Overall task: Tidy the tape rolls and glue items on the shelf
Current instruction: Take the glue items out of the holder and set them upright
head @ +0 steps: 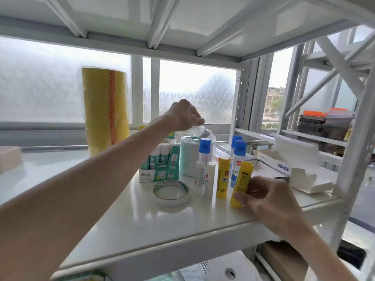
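My right hand (267, 196) grips a tilted yellow glue stick (241, 184) at the shelf's front right. A second yellow glue stick (222, 177) stands upright beside it, next to two white glue sticks (205, 178). Blue-capped liquid glue bottles (237, 157) stand behind them. My left hand (183, 116) reaches to the back, its fingers pinching clear plastic wrap (199, 129) above a pale green roll (189, 157). A flat tape ring (171, 192) lies in front of a green-and-white glue stick box (157, 173). A tall yellow tape stack (105, 110) stands at the back left.
The white shelf board (142, 224) has bare room at the left and front. Opened white cardboard boxes (292, 169) lie at the right by the metal upright (353, 151). Dark trays (324, 124) sit on the neighbouring rack. A paper roll (229, 270) lies on the shelf below.
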Demonstrator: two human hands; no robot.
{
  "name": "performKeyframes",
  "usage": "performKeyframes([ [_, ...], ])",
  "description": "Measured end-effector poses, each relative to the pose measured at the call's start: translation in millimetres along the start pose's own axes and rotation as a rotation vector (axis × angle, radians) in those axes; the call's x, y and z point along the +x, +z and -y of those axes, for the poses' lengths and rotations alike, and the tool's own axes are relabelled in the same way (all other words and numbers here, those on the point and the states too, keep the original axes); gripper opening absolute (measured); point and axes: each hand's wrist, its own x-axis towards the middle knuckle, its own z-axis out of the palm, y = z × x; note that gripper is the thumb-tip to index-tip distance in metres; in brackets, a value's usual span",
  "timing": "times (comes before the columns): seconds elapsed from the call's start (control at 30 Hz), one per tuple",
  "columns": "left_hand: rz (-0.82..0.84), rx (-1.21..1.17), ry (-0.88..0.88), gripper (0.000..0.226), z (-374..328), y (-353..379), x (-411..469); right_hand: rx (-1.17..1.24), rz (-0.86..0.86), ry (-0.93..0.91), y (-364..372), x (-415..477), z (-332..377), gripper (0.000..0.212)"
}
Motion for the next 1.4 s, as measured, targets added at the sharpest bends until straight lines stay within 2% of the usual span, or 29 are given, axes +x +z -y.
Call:
performKeyframes([
  [0.13, 0.158, 0.09, -0.002, 0.041, 4.3, 11.4, 17.1, -0.026, -0.017, -0.002, 10.2, 2.8, 1.3, 0.026],
  [0.27, 0.22, 0.096, 0.012, 0.044, 10.4, 22.3, 24.4, -0.022, -0.086, 0.023, 16.6, 0.2, -1.8, 0.023],
  [0.33, 0.226, 0.081, 0.043, 0.045, 10.2, 23.7, 24.2, -0.008, -0.094, 0.065, 15.8, -2.3, -1.3, 0.034],
  [0.43, 0.218, 0.081, 0.089, 0.029, 11.2, 23.8, 26.3, 0.012, -0.118, 0.101, 7.8, -6.7, 2.0, 0.058],
  [0.53, 0.09, 0.033, 0.129, 0.021, 7.1, 21.6, 28.3, -0.007, -0.224, 0.061, -9.2, -10.0, 6.6, 0.068],
  [0.67, -0.284, -0.14, 0.175, 0.02, -8.1, -5.5, 23.8, 0.035, -0.398, -0.072, -39.0, -8.8, 33.7, 0.047],
  [0.73, -0.462, -0.198, 0.183, 0.018, -8.1, -31.0, 16.3, 0.072, -0.429, -0.194, -52.8, -0.5, 60.6, 0.038],
  [0.8, -0.509, -0.164, 0.167, 0.016, 0.2, -54.7, 4.1, 0.07, -0.346, -0.314, -56.2, 19.3, 88.6, 0.026],
  [0.87, -0.449, -0.096, 0.131, 0.013, 12.7, -69.4, -10.9, -0.019, -0.215, -0.42, -42.7, 52.7, 114.0, 0.008],
  [0.9, -0.41, -0.094, 0.108, 0.012, 18.9, -73.0, -18.2, -0.092, -0.145, -0.456, -29.1, 71.5, 124.7, 0.013],
  [0.97, -0.351, -0.145, 0.066, 0.015, 29.1, -75.2, -30.6, -0.172, 0.035, -0.415, 3.9, 104.4, 142.8, 0.032],
  [1.03, -0.325, -0.207, 0.046, 0.022, 36.4, -74.2, -36.2, -0.169, 0.205, -0.337, 34.8, 129.7, 152.6, 0.049],
  [1.07, -0.32, -0.224, 0.048, 0.024, 38.5, -73.0, -37.6, -0.153, 0.253, -0.33, 47.6, 138.3, 154.2, 0.051],
  [1.13, -0.32, -0.243, 0.056, 0.026, 40.8, -70.3, -39.0, -0.124, 0.241, -0.351, 65.6, 150.9, 152.3, 0.041],
  [1.2, -0.335, -0.258, 0.059, 0.031, 43.9, -67.2, -39.3, -0.083, 0.157, -0.347, 77.2, 161.8, 146.3, 0.034],
  [1.3, -0.362, -0.261, 0.007, 0.05, 54.2, -62.2, -42.0, 0.014, 0.099, -0.305, 92.6, 169.3, 138.8, 0.041],
  [1.33, -0.369, -0.225, -0.031, 0.049, 60.8, -59.8, -44.6, 0.028, 0.094, -0.3, 97.6, 171.0, 137.1, 0.044],
  [1.4, -0.388, -0.139, -0.102, 0.032, 76.5, -51.0, -54.2, 0.031, 0.114, -0.289, 106.1, 174.6, 134.6, 0.041],
])
